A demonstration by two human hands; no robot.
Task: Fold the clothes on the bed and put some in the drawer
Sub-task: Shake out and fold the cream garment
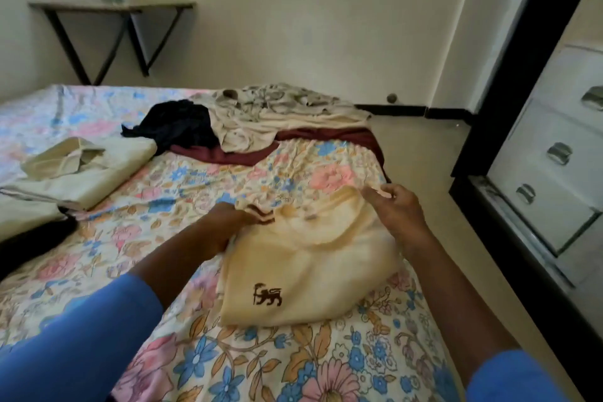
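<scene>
A cream shirt (306,274) with a dark lion emblem lies partly folded on the floral bed sheet (195,365), near the bed's right edge. My left hand (225,222) grips its left side by the striped sleeve cuff. My right hand (394,206) pinches the shirt's upper right edge, lifted a little off the bed. A folded cream collared shirt (88,166) rests at the left. Unfolded clothes lie at the far end: a dark garment (176,127), a patterned beige one (277,114) and a maroon one (326,137).
White drawers (551,179) with metal handles stand at the right, across a strip of floor (424,179). A wall shelf (111,6) on black brackets hangs at the back left. Dark folded cloth (29,241) lies at the bed's left edge.
</scene>
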